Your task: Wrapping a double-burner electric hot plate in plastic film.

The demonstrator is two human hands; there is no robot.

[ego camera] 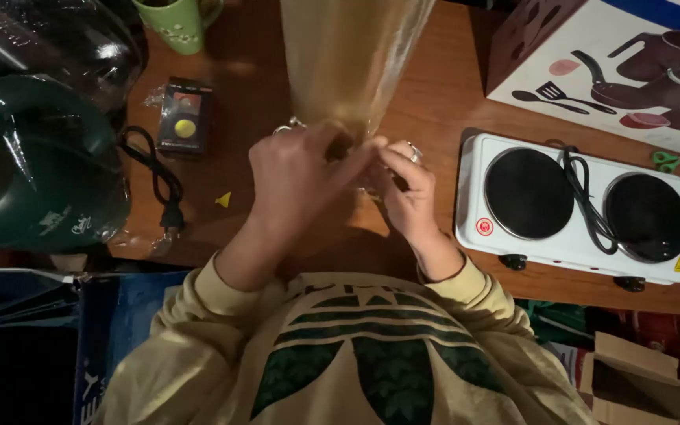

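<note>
A tall, clear yellowish plastic-wrapped item (352, 55) stands on the wooden table (434, 94) straight ahead of me. My left hand (297, 177) and my right hand (407, 193) meet at its lower end, fingers pinched on the clear wrapping there. What lies under the fingers is hidden. A ring shows on my right hand.
A white two-plate electric hob (576, 208) with a black cord on top lies at the right. Behind it lies a cookware box (615, 67). At the left are a green kettle in plastic (33, 165), a black plug cord (159, 185), a small dark box (185, 116) and a green mug (175, 22).
</note>
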